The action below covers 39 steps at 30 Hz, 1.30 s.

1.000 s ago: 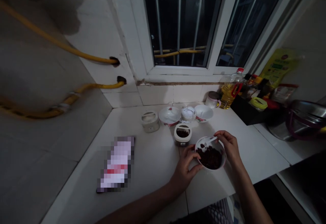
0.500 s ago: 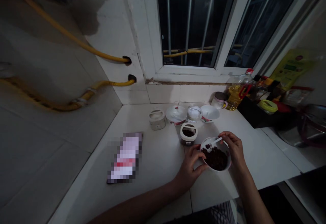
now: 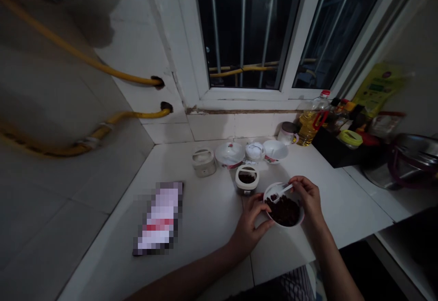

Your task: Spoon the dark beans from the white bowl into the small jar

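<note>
A white bowl point(image 3: 301, 219) with dark reddish-brown, crumbly contents point(image 3: 284, 210) stands on the counter in front of me. My left hand point(image 3: 251, 221) grips its left rim between thumb and fingers. In my right hand point(image 3: 308, 196) is the handle of a small white plastic spoon point(image 3: 282, 190). The spoon's head is inside the bowl, over its upper left part, with some of the dark stuff by it. Just behind the bowl sits a square jar point(image 3: 247, 178) with a cream rim and similar dark contents.
Along the back stand a lidded clear jar point(image 3: 203, 161), two bowls, a small tub with white contents point(image 3: 255, 151) and a mug point(image 3: 287, 133). An oil bottle point(image 3: 310, 123), a black condiment box point(image 3: 331, 148) and a metal pot point(image 3: 407, 159) are at right. A blurred phone point(image 3: 159, 219) lies left.
The camera view has turned slightly right, so everything sits further left in the picture. Both hands keep their hold on bowl and spoon; the spoon's head has shifted slightly inside the bowl.
</note>
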Each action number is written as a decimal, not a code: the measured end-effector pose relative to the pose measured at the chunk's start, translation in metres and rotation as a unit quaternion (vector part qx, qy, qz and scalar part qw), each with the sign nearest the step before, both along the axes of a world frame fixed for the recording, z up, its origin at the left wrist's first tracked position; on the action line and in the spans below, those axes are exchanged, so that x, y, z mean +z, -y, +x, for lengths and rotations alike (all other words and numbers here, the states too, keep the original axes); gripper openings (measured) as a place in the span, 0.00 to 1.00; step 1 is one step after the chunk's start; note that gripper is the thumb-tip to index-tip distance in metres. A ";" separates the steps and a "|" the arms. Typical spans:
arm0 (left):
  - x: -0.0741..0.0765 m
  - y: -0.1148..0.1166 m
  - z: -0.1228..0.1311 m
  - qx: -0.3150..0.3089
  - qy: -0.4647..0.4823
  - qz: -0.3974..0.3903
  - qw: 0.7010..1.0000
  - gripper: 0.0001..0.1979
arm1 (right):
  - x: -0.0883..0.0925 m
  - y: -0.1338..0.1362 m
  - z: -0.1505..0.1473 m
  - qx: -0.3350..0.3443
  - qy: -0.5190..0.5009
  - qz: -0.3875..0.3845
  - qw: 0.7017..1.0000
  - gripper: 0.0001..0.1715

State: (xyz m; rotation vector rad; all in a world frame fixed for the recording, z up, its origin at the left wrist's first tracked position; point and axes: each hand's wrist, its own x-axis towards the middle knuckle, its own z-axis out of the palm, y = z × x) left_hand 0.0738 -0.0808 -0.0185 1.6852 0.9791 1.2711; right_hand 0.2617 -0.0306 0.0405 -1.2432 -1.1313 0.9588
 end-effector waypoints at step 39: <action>-0.002 -0.001 0.001 0.011 0.002 -0.013 1.000 0.08 | 0.041 -0.024 -0.040 0.160 0.371 0.353 0.844 0.13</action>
